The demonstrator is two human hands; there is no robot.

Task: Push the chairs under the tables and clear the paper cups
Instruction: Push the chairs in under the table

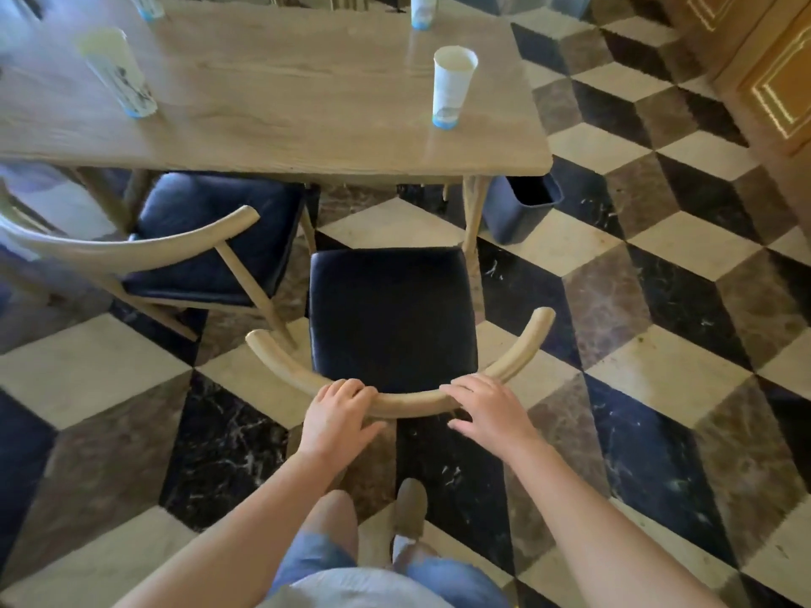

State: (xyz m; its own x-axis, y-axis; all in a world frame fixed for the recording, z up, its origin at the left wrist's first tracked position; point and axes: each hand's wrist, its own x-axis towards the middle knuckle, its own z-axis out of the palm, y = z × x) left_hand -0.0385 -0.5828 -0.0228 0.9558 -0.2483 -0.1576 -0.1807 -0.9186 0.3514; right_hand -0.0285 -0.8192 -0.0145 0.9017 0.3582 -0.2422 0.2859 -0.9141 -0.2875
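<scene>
Head view, looking down: the table [272, 103] fills the top of the picture, long and wooden, its near edge just beyond the chair [390, 318] in play. That chair stands pulled out on the checkered floor [658, 300], dark seat pointing at the table, curved wooden backrest [408, 401] nearest the person. A second chair [206, 239] sits to the left, angled, seat partly under the table.

Left hand [338, 414] and right hand [491, 410] both rest on the top rail, fingers [351, 388] draped loosely over it, not clenched. Good hold: the rail is rigid and will likely carry an even push, and the frame looks light enough to slide on smooth tile, though legs could judder.

Smaller still, the paper cup [452, 85] stands upright near the table's right corner: light, crushable, easily tipped by a bump. A dark bin [522, 204] waits beside the table leg.
</scene>
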